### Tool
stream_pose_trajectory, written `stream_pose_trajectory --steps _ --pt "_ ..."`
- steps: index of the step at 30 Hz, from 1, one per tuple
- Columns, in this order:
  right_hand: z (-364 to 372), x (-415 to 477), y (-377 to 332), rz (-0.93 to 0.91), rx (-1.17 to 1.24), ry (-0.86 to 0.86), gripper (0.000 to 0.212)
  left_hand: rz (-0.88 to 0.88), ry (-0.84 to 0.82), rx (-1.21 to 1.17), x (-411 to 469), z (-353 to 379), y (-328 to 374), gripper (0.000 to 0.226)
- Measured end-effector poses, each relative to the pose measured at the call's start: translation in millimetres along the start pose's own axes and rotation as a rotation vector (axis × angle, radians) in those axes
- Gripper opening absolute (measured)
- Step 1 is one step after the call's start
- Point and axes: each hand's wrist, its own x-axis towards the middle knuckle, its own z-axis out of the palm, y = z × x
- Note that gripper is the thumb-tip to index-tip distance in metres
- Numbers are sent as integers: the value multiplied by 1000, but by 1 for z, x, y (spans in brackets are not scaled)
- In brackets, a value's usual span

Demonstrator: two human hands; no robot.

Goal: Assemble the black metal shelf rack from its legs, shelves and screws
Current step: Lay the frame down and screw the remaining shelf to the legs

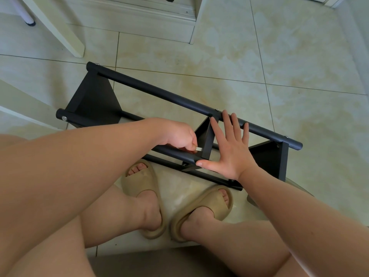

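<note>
Against the rack [159, 92], left hand [177, 134] pinches a tool [199, 149], right hand [229, 150] lies flat.

Looks like a home: glossy cream floor tiles [279, 56] with thin grout lines, a white-painted furniture leg [58, 31], pale moulded skirting [139, 15] along the wall, beige house slippers [139, 182] on bare feet.

the black rack [93, 100] lies on its side on the tiled floor [279, 66]. the left hand [179, 136] pinches a small silver tool [199, 149] at the near leg [171, 151], just beside the middle shelf [207, 140]. the right hand [229, 150], fingers spread, rests flat across the 2 upper legs.
</note>
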Motion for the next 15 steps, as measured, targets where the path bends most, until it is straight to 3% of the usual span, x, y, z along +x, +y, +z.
stream_pose_trajectory --steps 8,15 --pt "-1 0 0 6 -1 -4 125 24 -35 58 6 1 -3 11" --pt "0 0 -1 5 6 1 124 82 83 -3 2 -9 -7 12"
